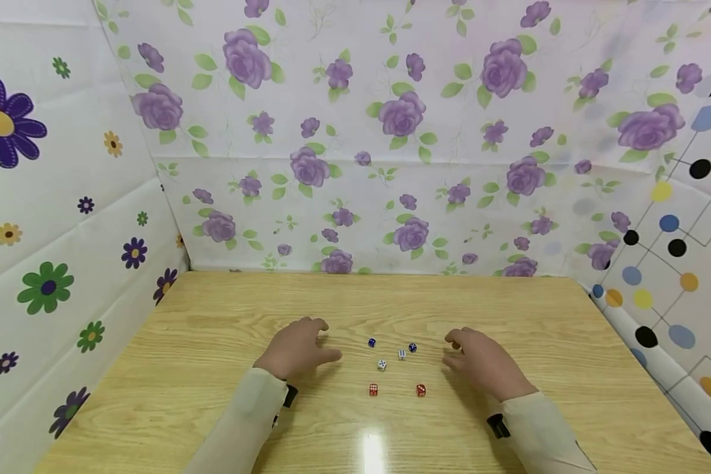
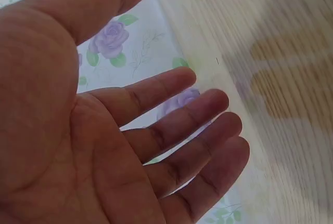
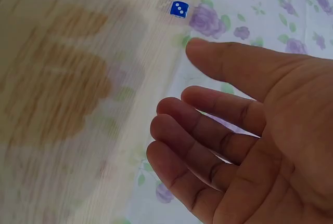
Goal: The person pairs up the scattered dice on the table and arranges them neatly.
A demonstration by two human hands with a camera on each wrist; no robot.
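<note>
Wood-grained bench (image 1: pixel 509 303) carries, at the far side of one loose group, a left blue die (image 1: pixel 372 343) and a right blue die (image 1: pixel 413 347). Between far and near lie a left white die (image 1: pixel 382 365) and, slightly farther back, a right white die (image 1: pixel 401 355). Nearest are a left red die (image 1: pixel 373 390) and a right red die (image 1: pixel 421 390), well apart.

Left hand (image 1: pixel 299 349) is left of the group, wide, fingers loosely extended, thumb apart, palm bare. Right hand (image 1: pixel 486 362) is right of it, likewise wide and holding nothing, fingers gently bent. Neither touches a die; contact with the bench cannot be confirmed.

Progress, as judged: each colour lies as a separate pair, none stacked or gathered. Whether handling is complete or yet to begin cannot be determined.

Orientation: the dice are cubes, so no long axis applies. Left red die and right white die sit roughly square to the far edge; left white die and right red die appear turned cornerwise. Right blue die presents a three-pip side to the right wrist view. Other upper counts are too small to certify.
</note>
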